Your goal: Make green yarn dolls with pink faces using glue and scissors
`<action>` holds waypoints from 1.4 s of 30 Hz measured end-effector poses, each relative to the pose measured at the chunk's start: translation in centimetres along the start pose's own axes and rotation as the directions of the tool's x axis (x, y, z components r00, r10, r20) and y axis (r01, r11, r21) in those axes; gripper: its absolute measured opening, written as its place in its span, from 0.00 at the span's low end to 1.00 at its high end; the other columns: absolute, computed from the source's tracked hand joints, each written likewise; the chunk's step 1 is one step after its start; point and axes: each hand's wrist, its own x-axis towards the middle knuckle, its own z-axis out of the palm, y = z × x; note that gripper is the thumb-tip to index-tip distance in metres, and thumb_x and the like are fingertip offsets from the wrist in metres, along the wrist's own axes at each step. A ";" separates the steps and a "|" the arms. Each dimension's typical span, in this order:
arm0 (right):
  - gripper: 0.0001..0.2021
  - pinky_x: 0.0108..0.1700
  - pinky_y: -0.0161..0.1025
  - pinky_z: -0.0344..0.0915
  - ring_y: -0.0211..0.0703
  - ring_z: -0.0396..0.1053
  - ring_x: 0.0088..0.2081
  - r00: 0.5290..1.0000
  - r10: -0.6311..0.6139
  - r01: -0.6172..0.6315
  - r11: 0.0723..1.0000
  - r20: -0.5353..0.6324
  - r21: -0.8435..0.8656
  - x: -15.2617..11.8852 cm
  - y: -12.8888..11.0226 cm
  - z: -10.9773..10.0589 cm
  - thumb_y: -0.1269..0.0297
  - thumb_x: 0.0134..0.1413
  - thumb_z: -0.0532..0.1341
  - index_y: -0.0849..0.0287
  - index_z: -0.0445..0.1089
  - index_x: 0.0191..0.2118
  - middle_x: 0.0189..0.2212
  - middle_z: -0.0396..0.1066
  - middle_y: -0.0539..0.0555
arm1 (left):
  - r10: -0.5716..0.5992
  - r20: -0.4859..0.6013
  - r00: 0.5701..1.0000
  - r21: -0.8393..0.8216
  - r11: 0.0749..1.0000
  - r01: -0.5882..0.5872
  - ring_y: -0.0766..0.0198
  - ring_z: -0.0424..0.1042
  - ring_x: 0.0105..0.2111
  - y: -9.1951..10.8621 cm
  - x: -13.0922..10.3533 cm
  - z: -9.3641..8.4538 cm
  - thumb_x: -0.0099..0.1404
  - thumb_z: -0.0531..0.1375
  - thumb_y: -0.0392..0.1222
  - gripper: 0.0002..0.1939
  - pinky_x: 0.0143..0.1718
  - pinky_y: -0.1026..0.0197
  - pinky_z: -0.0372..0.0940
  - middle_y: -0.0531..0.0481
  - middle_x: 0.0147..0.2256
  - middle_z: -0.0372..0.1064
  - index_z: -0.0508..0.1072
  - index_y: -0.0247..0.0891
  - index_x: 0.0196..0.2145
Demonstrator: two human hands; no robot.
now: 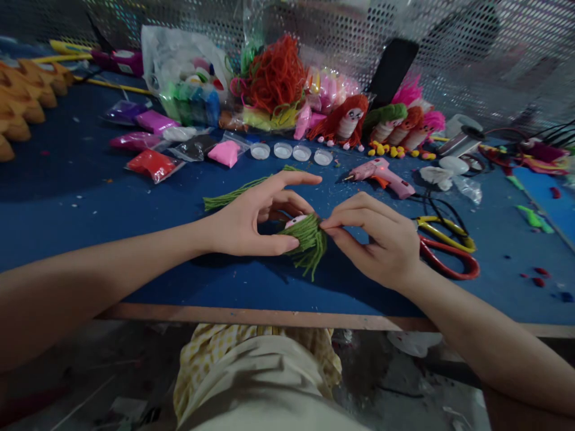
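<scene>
A small doll [309, 236] with green yarn hair and a pale face lies in my left hand [251, 218]. The thumb presses on the hair from the near side and the other fingers curl behind the head; the index finger points out to the right. My right hand [380, 239] pinches at the right edge of the green hair, thumb against fingertips. Most of the doll's body is hidden by the left hand. Behind that hand, a bundle of loose green yarn [231, 194] lies on the blue table [148, 251].
A pink glue gun [384, 176] with a lit red light lies beyond my right hand. Scissors [453, 257] with red and yellow handles sit beside that wrist. Finished yarn dolls [353, 123], small clear lids [283, 151], clay packets [155, 164] and red yarn [278, 75] line the back.
</scene>
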 end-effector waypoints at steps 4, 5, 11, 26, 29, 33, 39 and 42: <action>0.08 0.40 0.40 0.75 0.41 0.77 0.38 0.999 0.035 -0.035 0.999 -0.003 0.010 -0.1 -0.1 0.1 0.74 0.63 0.63 0.53 0.76 0.43 0.37 0.79 0.53 | -0.013 -0.001 1.000 -0.008 1.000 0.013 0.58 0.79 0.48 0.0 0.0 0.0 0.56 0.70 0.34 0.42 0.50 0.60 0.73 0.45 0.49 0.78 0.63 0.44 0.66; 0.08 0.40 0.40 0.75 0.41 0.77 0.38 0.999 0.042 -0.042 0.999 -0.006 0.017 -0.1 -0.1 0.1 0.74 0.63 0.63 0.53 0.76 0.43 0.37 0.79 0.53 | -0.008 0.001 1.000 -0.014 1.000 0.008 0.58 0.80 0.48 -0.1 0.0 0.0 0.56 0.70 0.34 0.42 0.49 0.60 0.73 0.45 0.49 0.78 0.63 0.45 0.66; 0.08 0.38 0.41 0.75 0.42 0.77 0.36 0.996 0.093 -0.092 0.995 -0.010 0.047 0.1 -0.3 0.1 0.73 0.64 0.63 0.52 0.76 0.42 0.35 0.79 0.53 | -0.008 -0.009 1.000 -0.043 0.999 0.008 0.56 0.79 0.48 -0.4 0.0 0.0 0.55 0.72 0.35 0.42 0.50 0.58 0.73 0.45 0.49 0.78 0.65 0.46 0.65; 0.09 0.37 0.39 0.74 0.40 0.77 0.35 0.990 0.137 -0.133 0.979 -0.018 0.154 0.2 -0.2 0.2 0.72 0.63 0.65 0.51 0.80 0.42 0.36 0.81 0.52 | 0.021 0.009 1.000 -0.049 0.999 -0.020 0.57 0.80 0.49 -0.3 0.0 -0.2 0.56 0.70 0.34 0.41 0.50 0.59 0.74 0.45 0.50 0.78 0.64 0.45 0.66; 0.07 0.35 0.39 0.73 0.40 0.76 0.34 0.982 0.191 -0.184 0.963 -0.015 0.197 0.3 -0.2 0.2 0.71 0.61 0.67 0.51 0.81 0.41 0.35 0.80 0.52 | 0.009 0.007 1.000 -0.045 0.999 -0.009 0.56 0.80 0.49 -0.3 -0.1 -0.1 0.56 0.70 0.35 0.42 0.50 0.58 0.75 0.45 0.50 0.79 0.64 0.46 0.66; 0.07 0.34 0.39 0.72 0.40 0.76 0.34 0.964 0.267 -0.257 0.925 0.003 0.279 0.3 -0.1 0.2 0.70 0.59 0.69 0.50 0.81 0.41 0.35 0.80 0.51 | 0.016 0.016 1.000 -0.043 0.999 -0.015 0.55 0.80 0.49 -0.4 0.0 -0.1 0.56 0.70 0.34 0.43 0.50 0.58 0.75 0.44 0.50 0.79 0.64 0.46 0.67; 0.05 0.34 0.39 0.73 0.41 0.76 0.35 0.928 0.371 -0.361 0.865 0.039 0.347 0.3 -0.1 0.4 0.66 0.60 0.69 0.51 0.81 0.42 0.37 0.81 0.52 | -0.001 0.018 1.000 -0.069 0.998 0.002 0.55 0.79 0.52 -0.4 0.0 -0.2 0.57 0.70 0.35 0.42 0.51 0.58 0.74 0.44 0.52 0.78 0.64 0.47 0.67; 0.06 0.37 0.39 0.75 0.40 0.77 0.37 0.926 0.376 -0.365 0.852 0.047 0.377 0.3 -0.3 0.4 0.67 0.62 0.68 0.51 0.81 0.42 0.38 0.81 0.52 | -0.007 0.003 1.000 -0.077 0.997 0.008 0.54 0.80 0.51 -0.3 0.0 -0.2 0.56 0.71 0.35 0.42 0.51 0.57 0.74 0.44 0.51 0.79 0.65 0.46 0.66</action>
